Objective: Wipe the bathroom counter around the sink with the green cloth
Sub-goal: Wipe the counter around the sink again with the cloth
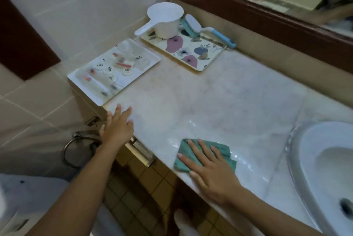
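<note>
From the head camera: a person's right hand (208,167) presses the green cloth (221,148) flat on the marble counter (229,98), fingers straight and spread, near the front edge and a little left of the sink (315,140). Wet streaks shine around the cloth, suggesting wiping is under way. The left hand (118,127) rests open-fingered on the counter's front corner, apparently for balance. A white tray (152,58) of toiletries and a floral tray (191,52) bearing a scoop (166,20) and brush (191,25) sit at the far end, well apart from the cloth.
</note>
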Tool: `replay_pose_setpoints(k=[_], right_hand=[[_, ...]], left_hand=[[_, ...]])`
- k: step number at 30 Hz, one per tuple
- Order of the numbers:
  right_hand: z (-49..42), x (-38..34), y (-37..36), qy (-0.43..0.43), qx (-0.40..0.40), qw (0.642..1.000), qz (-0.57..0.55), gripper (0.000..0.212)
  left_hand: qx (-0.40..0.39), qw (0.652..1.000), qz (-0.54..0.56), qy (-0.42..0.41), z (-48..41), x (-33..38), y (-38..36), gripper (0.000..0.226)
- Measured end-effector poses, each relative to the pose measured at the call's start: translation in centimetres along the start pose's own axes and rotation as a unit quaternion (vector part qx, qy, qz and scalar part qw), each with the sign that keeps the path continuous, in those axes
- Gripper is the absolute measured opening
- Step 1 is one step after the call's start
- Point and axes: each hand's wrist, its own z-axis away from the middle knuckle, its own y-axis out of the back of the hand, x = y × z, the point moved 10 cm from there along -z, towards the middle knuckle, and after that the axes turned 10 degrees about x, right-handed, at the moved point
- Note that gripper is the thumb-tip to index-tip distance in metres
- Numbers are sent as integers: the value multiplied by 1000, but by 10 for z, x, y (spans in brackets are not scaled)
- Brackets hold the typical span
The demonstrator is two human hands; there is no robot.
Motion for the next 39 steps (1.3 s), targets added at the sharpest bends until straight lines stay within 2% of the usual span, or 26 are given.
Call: replay_pose_setpoints(k=[1,3,6,8,10,14,17,19,21,24,28,30,32,34,36,37,39], right_hand=[[26,26,7,-38,1,999,7,51],[70,82,19,-160,6,987,10,50],[118,133,32,-390,56,919,10,51],[134,126,28,-479,81,874,12,54],[141,96,23,-482,97,870,23,56],[184,47,17,-400,83,912,30,58],[253,43,23,-411,94,906,32,55],[303,45,29,-441,104,891,34,53],[354,52,36,-486,123,865,17,51],[425,64,49,-544,153,825,-2,53],[506,86,59,-600,156,784,-3,57],[550,102,67,-631,181,754,7,50],[601,122,77,-674,207,708,25,48],[655,149,83,-723,195,662,46,52],[699,180,87,-766,166,618,56,58],[713,194,89,-789,160,592,50,59],[720,213,91,-823,166,542,34,59]], left_hand=[[-2,1000,23,19,7,1,0,52],[49,995,79,28,31,11,7,51],[138,978,156,-24,94,38,7,40],[146,965,196,-97,141,64,-9,34],[125,947,244,-166,183,94,-30,33],[64,911,304,-272,253,158,-61,35],[-49,895,192,-399,310,209,-111,50],[-77,893,75,-438,334,215,-143,63],[-63,894,21,-443,344,209,-155,70],[-42,897,8,-441,346,204,-151,67],[-32,908,-9,-417,344,206,-148,66],[-27,922,-5,-387,344,210,-147,65],[-26,943,10,-333,347,215,-147,62],[-24,961,60,-267,359,223,-147,56],[-1,954,138,-265,390,249,-146,39],[10,939,174,-295,411,268,-146,27],[15,897,223,-381,464,312,-153,26]])
